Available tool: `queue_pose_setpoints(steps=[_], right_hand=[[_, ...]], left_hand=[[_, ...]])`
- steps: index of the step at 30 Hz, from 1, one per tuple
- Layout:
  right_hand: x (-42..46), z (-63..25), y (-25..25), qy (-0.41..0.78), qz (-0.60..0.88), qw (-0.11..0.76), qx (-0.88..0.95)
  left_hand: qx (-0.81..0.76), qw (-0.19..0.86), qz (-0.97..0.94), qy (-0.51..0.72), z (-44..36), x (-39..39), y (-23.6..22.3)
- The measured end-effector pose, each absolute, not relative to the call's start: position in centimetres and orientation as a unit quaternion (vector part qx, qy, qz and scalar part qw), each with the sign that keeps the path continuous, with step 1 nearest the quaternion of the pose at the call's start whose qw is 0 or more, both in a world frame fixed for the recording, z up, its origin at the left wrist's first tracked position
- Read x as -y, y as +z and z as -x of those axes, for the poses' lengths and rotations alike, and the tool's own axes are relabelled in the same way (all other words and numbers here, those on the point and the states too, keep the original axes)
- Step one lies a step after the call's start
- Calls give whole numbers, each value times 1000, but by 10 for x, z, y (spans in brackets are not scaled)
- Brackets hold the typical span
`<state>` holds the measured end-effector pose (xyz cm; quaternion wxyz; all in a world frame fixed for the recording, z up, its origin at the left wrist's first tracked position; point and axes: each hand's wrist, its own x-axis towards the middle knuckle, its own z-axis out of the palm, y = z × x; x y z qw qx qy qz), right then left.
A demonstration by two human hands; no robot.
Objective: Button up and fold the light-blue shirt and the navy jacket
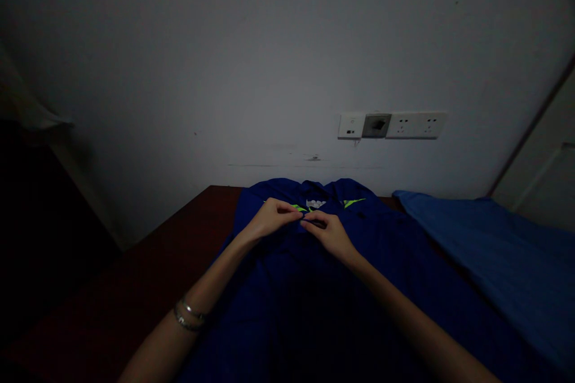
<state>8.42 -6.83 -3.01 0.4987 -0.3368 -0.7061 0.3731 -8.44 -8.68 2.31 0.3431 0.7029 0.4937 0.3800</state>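
In dim light, a blue garment [269, 275] with lime-green trim lies on a reddish-brown tabletop [184, 239]. Left hand [272, 217] and right hand [333, 236], fingertips close together, pinch its fabric near the neckline. A lighter blue cloth [494, 251] lies right.

Dim light covers a plain grey wall [202, 66]. A strip of sockets [396, 125] sits between two and three o'clock, a pale panel [545, 170] at three, a dark red-brown tabletop [179, 239] toward eight.
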Motion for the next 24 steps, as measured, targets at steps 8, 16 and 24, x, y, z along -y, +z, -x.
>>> queue_pose_setpoints(steps=[8, 16, 24], right_hand=[[64, -88, -30, 371, 343, 510, 696], [61, -91, -33, 377, 316, 519, 699], [56, -92, -38, 367, 286, 548, 696]], left_hand=[[-502, 337, -697, 385, 88, 85, 26], [-502, 316, -723, 353, 91, 82, 20], [-476, 293, -755, 344, 87, 83, 19]])
